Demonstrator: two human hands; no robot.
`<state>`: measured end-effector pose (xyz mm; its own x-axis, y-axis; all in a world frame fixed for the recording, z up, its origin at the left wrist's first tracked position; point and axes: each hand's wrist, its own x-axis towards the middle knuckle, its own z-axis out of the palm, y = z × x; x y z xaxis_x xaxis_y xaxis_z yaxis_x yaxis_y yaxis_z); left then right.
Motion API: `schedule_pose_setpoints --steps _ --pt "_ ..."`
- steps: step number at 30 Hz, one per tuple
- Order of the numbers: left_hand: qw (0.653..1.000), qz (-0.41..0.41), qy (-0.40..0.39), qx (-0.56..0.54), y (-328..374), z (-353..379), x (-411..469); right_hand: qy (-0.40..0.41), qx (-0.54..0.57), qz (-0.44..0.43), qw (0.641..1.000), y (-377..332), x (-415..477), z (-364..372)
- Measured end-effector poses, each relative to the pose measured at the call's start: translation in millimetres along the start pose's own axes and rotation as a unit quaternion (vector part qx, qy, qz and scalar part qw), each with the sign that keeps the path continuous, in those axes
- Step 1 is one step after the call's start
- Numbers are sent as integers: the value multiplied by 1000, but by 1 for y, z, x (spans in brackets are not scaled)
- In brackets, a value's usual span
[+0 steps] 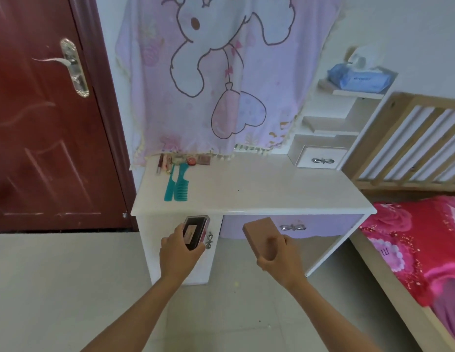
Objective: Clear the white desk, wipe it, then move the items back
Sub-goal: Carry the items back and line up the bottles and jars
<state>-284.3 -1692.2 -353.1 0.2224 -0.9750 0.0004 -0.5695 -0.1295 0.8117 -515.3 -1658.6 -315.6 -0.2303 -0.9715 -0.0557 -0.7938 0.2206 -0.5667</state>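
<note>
The white desk (259, 189) stands against the wall ahead of me. Two teal combs (176, 184) lie at its back left, beside several small cosmetics (185, 160) under the edge of a hanging cloth. My left hand (179, 255) grips a small black box with a clear lid (194, 231), held in front of the desk's front edge. My right hand (274, 252) grips a pinkish-brown rectangular box (257, 231) at about the same height, below the desktop.
A dark red door (43, 123) is to the left. A pink cartoon cloth (221, 72) hangs behind the desk. White side shelves (330, 128) hold a blue tissue pack (361, 77). A bed with a red floral cover (419, 237) and wooden rail stands at right.
</note>
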Motion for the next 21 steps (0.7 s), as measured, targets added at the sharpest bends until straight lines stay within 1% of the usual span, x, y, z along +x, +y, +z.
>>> schedule_pose_setpoints --steps 3,10,17,21 --pt "1000 -21 -1 -2 -4 12 20 -34 10 30 999 -2 22 23" --pt "998 -42 -1 43 -5 44 93 -59 34 27 997 -11 110 53" --pt "992 -59 17 112 23 101 211 -65 69 1 996 -24 238 68" --pt "976 -101 15 194 32 126 264 -89 94 4 992 -25 289 69"
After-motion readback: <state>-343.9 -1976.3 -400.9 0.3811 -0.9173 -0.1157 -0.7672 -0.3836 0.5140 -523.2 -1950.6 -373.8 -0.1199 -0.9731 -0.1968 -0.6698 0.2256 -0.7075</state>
